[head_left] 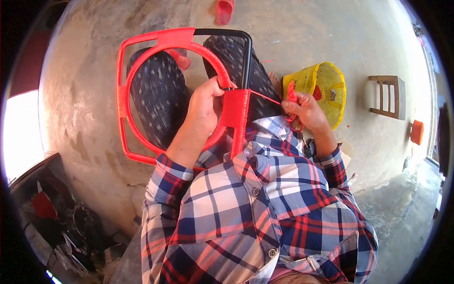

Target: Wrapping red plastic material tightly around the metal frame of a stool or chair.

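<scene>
A metal frame (142,42) lies across my lap, a square outline with a ring inside it, mostly wrapped in red cord. Its top right corner (236,34) is bare black metal. My left hand (204,106) grips the ring beside the densely wrapped right bar (236,111). My right hand (305,110) holds a bundle of red cord (292,94), and one taut strand (265,97) runs from it to the wrapped bar. My plaid shirt sleeves cover both forearms.
A yellow plastic bag (326,87) sits open on the concrete floor just past my right hand. A small wooden stool (388,97) and an orange object (416,132) stand farther right. A red sandal (224,10) lies at the top. Dark clutter (66,222) fills the lower left.
</scene>
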